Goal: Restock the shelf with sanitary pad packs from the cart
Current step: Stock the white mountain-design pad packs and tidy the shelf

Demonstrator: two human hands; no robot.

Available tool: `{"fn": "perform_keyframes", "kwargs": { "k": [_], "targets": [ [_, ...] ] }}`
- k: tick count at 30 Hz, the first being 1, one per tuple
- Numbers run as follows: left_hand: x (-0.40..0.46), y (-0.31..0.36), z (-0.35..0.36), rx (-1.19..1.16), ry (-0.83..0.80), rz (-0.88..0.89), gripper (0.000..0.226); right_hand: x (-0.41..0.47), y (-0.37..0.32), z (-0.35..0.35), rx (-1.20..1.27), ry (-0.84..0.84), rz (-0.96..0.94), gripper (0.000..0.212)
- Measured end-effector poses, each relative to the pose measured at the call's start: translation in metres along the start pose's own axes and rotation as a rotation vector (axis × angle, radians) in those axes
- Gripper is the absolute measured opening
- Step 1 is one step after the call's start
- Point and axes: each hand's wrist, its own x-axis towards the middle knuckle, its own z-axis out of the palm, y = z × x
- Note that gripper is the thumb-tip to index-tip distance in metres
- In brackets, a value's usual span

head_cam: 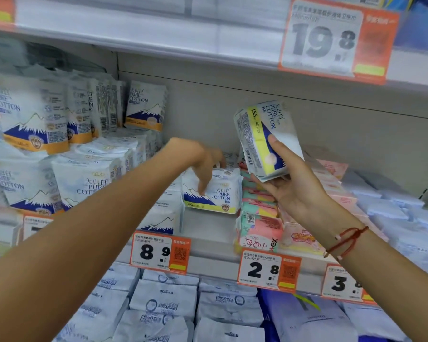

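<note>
Shelf (208, 233) part-stocked: tall stacks of white-and-blue cotton packs (35, 124) at left, pink and green packs (257, 218) at right, and between them a gap bearing only one yellow-banded pad pack (215, 193), set upright toward the back above the 8.9 price tag (160, 253). Bare shelf floor in front of and above that pack, so apparently room for several more; restocking judged early to midway for this slot. Cart out of view, hence remaining stock not countable. Left hand (205, 161) reaching in from the lower left, fingers bent downward over the top and front face of the shelved pack, touching it as if steadying or squaring it; a full grip not evident. Right hand (292, 183) raised just right of the gap, palm up, fingers and thumb curled round a second yellow-banded pack (265, 137), held tilted, barcode side leftward, clear of the shelf and not yet placed. Red cord bracelet (346, 240) on the right wrist. Likely next: held pack into the gap beside the first.
</note>
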Motion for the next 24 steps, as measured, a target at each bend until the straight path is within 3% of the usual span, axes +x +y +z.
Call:
{"fn": "perform_keyframes", "kwargs": {
  "k": [6, 17, 21, 24],
  "targets": [
    [0.010, 0.018, 0.026, 0.151, -0.030, -0.039, 0.092, 0.000, 0.000, -0.002, -0.044, -0.022, -0.005, 0.028],
    [0.001, 0.001, 0.043, 0.097, 0.304, -0.097, 0.091, 0.005, 0.007, -0.012, -0.188, -0.076, -0.093, 0.046],
    [-0.023, -0.024, 0.038, -0.186, 0.220, -0.097, 0.097, 0.005, 0.011, -0.010, -0.218, -0.133, -0.064, 0.042],
    [-0.057, -0.048, 0.019, -0.533, 0.283, -0.106, 0.067, 0.005, 0.021, -0.004, -0.365, -0.136, -0.083, 0.054]
  ]
}}
